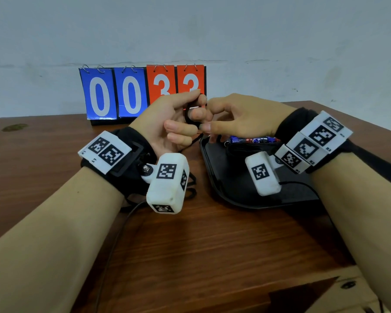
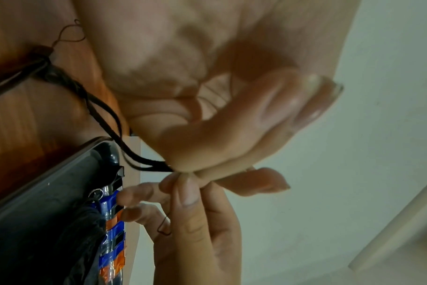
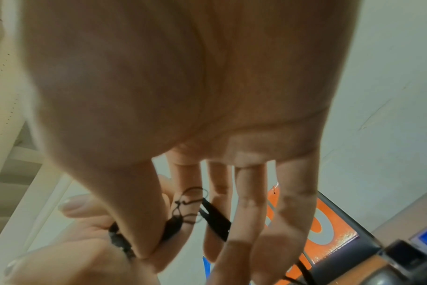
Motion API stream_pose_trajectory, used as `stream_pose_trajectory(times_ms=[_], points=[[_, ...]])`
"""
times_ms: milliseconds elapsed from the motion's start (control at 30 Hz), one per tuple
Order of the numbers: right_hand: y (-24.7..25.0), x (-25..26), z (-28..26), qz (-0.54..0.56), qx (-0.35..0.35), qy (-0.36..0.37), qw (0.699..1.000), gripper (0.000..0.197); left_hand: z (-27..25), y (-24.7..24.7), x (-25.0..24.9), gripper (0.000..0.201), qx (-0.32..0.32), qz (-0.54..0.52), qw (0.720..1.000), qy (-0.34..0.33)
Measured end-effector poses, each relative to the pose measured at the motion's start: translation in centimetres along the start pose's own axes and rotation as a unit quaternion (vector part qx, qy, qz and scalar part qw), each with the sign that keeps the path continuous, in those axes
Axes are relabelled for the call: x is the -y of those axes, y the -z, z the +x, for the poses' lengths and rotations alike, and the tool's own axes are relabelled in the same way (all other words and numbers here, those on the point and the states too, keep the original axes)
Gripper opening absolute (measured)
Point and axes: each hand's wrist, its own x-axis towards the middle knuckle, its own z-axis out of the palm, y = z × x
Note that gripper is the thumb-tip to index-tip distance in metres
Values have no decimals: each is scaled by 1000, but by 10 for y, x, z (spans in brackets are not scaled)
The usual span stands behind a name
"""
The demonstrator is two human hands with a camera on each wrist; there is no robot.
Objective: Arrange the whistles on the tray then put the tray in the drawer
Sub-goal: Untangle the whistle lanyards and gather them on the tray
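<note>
Whistles (image 1: 254, 140) are what I'm sorting, and I see them as small metal tubes in shiny blue, red-orange and silver, lying in a row along the far edge of the black tray (image 1: 215, 170); they overlap, so I cannot count them for sure. Starting at my hands: my left hand (image 1: 169, 123) is raised above the worktop (image 1: 190, 245) with its thumb and fingers curled round a coiled black cord (image 2: 115, 123), which trails down past the tray's near corner. My right hand (image 1: 239, 118) meets it fingertip to fingertip, thumb and forefinger pinching the same cord while the other three fingers hang straight. I cannot tell whether a whistle hangs on that cord. Both wrists carry white blocks printed with black-and-white markers. One tray sits on the wooden worktop just under my right hand, with a dark bundle of cords beside the whistles. Behind my hands stands one flip scoreboard (image 1: 142, 93), four cards reading 0, 0, 3, 3.
</note>
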Motion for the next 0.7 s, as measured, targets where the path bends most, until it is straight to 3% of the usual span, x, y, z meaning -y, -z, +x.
stream_pose_trajectory(times_ms=[200, 400, 700], points=[[1, 2, -2, -3, -1, -14, 1000, 18, 4, 7, -2, 26, -55, -35, 995, -73], [1, 1, -3, -7, -11, -14, 1000, 21, 10, 15, -6, 17, -148, -73, 969, -182], [1, -2, -1, -17, -8, -7, 1000, 20, 10, 29, -12, 20, -195, -122, 953, -196]])
